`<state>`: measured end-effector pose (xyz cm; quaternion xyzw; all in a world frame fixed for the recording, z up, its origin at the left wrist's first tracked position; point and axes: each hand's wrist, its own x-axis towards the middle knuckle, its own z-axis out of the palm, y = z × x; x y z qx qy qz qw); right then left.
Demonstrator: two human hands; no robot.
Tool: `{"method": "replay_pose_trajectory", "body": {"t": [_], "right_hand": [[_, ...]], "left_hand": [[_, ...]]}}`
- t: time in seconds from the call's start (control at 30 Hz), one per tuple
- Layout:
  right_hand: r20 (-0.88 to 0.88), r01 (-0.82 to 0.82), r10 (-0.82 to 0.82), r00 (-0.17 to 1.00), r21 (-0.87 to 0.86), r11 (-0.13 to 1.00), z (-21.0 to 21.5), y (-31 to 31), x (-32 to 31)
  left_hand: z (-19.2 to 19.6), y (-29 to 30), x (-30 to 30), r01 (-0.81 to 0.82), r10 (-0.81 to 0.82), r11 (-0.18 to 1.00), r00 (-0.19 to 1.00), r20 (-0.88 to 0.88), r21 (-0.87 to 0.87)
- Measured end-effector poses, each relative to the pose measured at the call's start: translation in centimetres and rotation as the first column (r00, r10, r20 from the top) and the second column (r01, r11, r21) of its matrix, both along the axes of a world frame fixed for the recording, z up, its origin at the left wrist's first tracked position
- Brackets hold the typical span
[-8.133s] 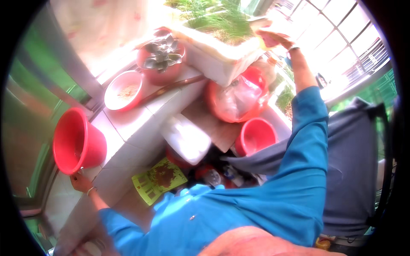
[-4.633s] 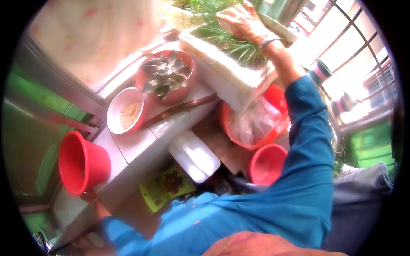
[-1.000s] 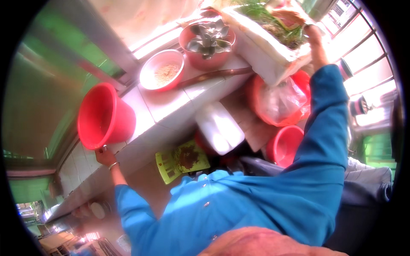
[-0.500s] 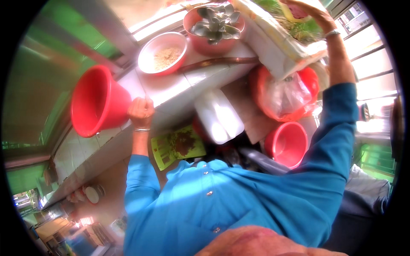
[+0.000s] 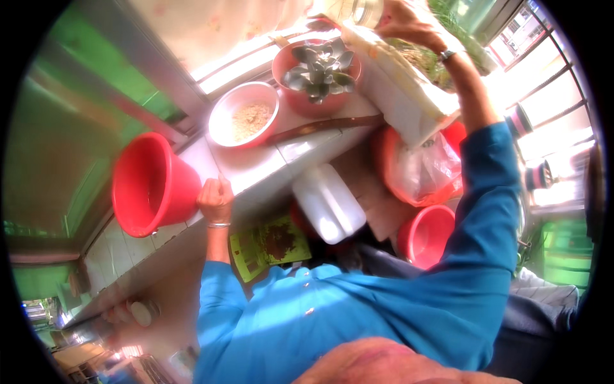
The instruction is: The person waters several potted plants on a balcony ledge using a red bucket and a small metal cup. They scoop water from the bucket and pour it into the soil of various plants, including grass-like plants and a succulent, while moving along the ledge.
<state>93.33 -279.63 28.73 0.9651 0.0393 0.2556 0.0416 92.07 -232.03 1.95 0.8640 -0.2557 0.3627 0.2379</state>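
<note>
My left hand (image 5: 215,201) is closed in a fist at the edge of the white tiled ledge (image 5: 251,169), next to a tilted red bucket (image 5: 182,192). Whether anything small is inside the fist, I cannot see. At the top, my right hand (image 5: 411,23) grips a pale yellowish container (image 5: 366,11) with a round mouth, partly cut off by the picture's edge. It is held over the end of a long white planter box (image 5: 400,86), where green plants (image 5: 419,61) grow. A red-rimmed basin (image 5: 217,121) with pale flaky stuff stands on the ledge.
A potted succulent (image 5: 320,73) stands beside the basin, with a brown stick (image 5: 320,128) before it. Below the ledge are a white jug (image 5: 329,205), a yellow-green dustpan (image 5: 249,253) with dark soil, a red tub (image 5: 428,237) and a bag-lined red bucket (image 5: 391,169).
My right hand has swung left with the container, from above the plants to the planter's far end. The whole view has shifted, so things sit lower; my left hand stays by the bucket.
</note>
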Motion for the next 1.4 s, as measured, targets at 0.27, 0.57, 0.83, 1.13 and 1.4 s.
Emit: {"method": "replay_pose_trajectory", "body": {"t": [0.27, 0.57, 0.83, 1.13, 1.4], "right_hand": [[-0.048, 0.017, -0.027, 0.998, -0.187, 0.982, -1.6, 0.2, 1.2], [-0.074, -0.122, 0.128, 0.989, 0.089, 0.989, -0.5, -0.5, 1.3], [-0.044, -0.21, 0.428, 0.903, 0.823, 0.527, 0.1, -2.8, 0.9], [0.11, -0.189, 0.171, 0.979, 0.805, 0.563, -0.1, 0.1, -1.6], [0.19, -0.175, 0.054, 0.98, 0.711, 0.682, -0.8, 1.2, -1.0]], "left_hand": [[0.7, -0.7, -0.2, 0.015, -0.015, 0.998, 1.0, -0.001, 0.063], [0.1, -0.8, 0.1, 0.002, -0.002, 0.999, 1.0, 0.0, 0.048], [0.0, -1.0, 0.2, 0.013, -0.011, 0.998, 1.0, -0.026, 0.065], [0.3, -0.8, -0.3, 0.005, 0.0, 0.991, 0.999, -0.037, 0.133], [0.2, -0.7, -0.3, 0.004, 0.006, 0.984, 0.998, -0.056, 0.178]]}}
